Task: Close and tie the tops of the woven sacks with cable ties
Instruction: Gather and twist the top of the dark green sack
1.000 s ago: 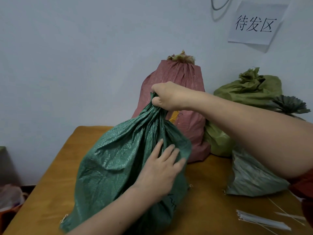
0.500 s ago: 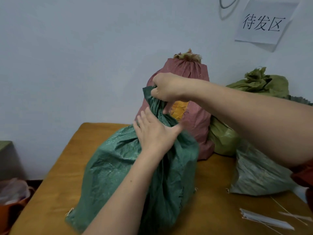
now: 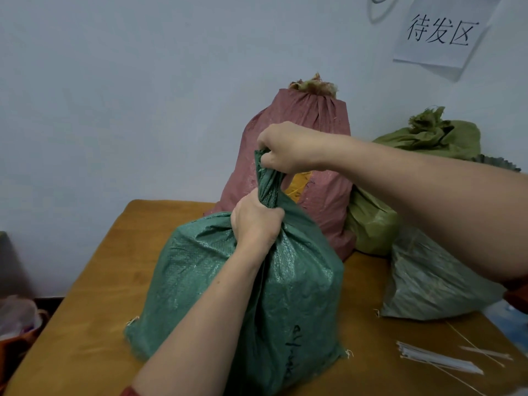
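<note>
- Several white cable ties (image 3: 437, 360) are seen lying loose near the front right corner of the wooden table (image 3: 94, 295), touched by neither hand.
- The dark green woven sack (image 3: 200, 281) is stood upright at the middle of the table, towards its front edge, with its top gathered into a narrow neck.
- The base of that neck is gripped by the left hand (image 3: 254, 221), with the fingers curled tightly round the bunched fabric.
- The upper end of the neck is clenched in the right hand (image 3: 285, 147), just above the left, so that the fabric is drawn taut between the two.
- Gathering the top shut is judged to be the step in hand; no tie is seen on this sack.
- For the next move, one hand would have to be freed to fetch a tie while the neck is pinched by the other, lest the gather loosen.
- A grey-green sack (image 3: 428, 281) is slumped by the right edge; its top is hidden.
- At the back edge, a pink-red sack (image 3: 308, 118) and an olive sack (image 3: 434, 138) are stood with bunched tops; no ties can be made out on them.
</note>
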